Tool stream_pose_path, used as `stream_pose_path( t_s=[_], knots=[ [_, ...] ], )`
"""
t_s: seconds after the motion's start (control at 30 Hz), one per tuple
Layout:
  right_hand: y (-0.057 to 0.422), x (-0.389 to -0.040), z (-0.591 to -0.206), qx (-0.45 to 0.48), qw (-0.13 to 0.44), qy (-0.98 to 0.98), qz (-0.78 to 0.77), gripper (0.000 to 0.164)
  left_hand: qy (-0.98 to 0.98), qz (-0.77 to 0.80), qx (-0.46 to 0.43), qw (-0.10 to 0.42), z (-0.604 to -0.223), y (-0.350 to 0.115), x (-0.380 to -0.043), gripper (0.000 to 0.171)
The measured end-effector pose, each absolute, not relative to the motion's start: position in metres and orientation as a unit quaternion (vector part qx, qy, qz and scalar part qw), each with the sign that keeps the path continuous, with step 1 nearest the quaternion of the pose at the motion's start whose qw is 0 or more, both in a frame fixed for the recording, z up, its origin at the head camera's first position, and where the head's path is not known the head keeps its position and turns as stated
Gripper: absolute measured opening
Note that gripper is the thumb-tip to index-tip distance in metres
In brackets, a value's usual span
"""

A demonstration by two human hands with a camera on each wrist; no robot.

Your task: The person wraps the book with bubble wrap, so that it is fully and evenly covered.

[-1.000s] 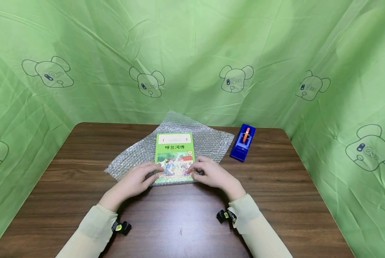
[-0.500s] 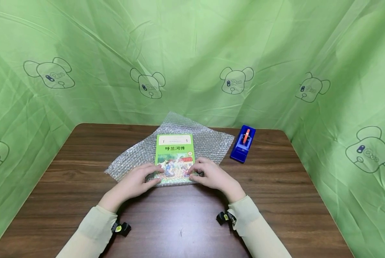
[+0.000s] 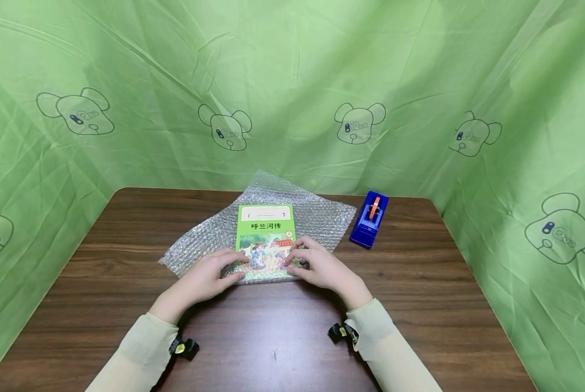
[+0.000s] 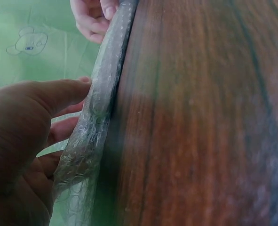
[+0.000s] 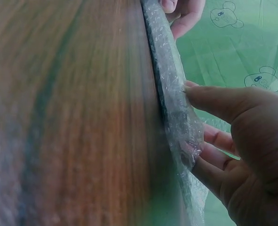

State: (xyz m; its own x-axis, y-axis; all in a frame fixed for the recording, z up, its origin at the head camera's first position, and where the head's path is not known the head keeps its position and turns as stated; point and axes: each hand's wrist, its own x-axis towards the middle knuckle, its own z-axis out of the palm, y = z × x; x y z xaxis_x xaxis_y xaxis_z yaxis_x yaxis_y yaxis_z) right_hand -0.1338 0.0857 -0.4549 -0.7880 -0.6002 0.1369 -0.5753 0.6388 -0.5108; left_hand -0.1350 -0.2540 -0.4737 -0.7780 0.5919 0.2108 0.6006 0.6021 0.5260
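Note:
A green-covered book [image 3: 265, 231] with a colourful picture lies face up on a sheet of bubble wrap [image 3: 273, 190] on the table. In both wrist views, bubble wrap [image 4: 99, 89] covers the book's near edge. My left hand [image 3: 204, 277] rests at the book's lower left, its fingertips on the wrapped cover and its thumb at the near edge. Mirroring it at the lower right, my right hand [image 3: 324, 267] touches the wrap with bent, spread fingers. Its thumb [image 5: 218, 101] lies along the top of the wrapped edge in the right wrist view.
A blue tape dispenser [image 3: 369, 220] with an orange roll stands right of the bubble wrap, near the back of the brown wooden table [image 3: 420, 272]. Green cloth [image 3: 292, 65] printed with cartoon animal heads hangs behind and on both sides.
My right hand's fingers have lifted and spread slightly, and its thumb has shifted a little to the left. The left thumb has moved slightly onto the book's near edge. Book and wrap stay put.

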Motion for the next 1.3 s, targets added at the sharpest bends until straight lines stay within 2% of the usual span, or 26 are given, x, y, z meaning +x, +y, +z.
stream_pose_path(
  t_s=[0.67, 1.3],
  knots=[
    [0.0838, -0.1322, -0.4511, -0.363, 0.001, 0.896, -0.255, 0.019, -0.894, -0.295, -0.338, 0.02, -0.475, -0.2533, -0.1351, 0.034],
    [0.0807, -0.1309, -0.4514, -0.333, 0.014, 0.909, -0.249, 0.017, -0.896, -0.288, -0.337, 0.003, -0.4754, -0.2576, -0.1371, 0.04]
  ],
)
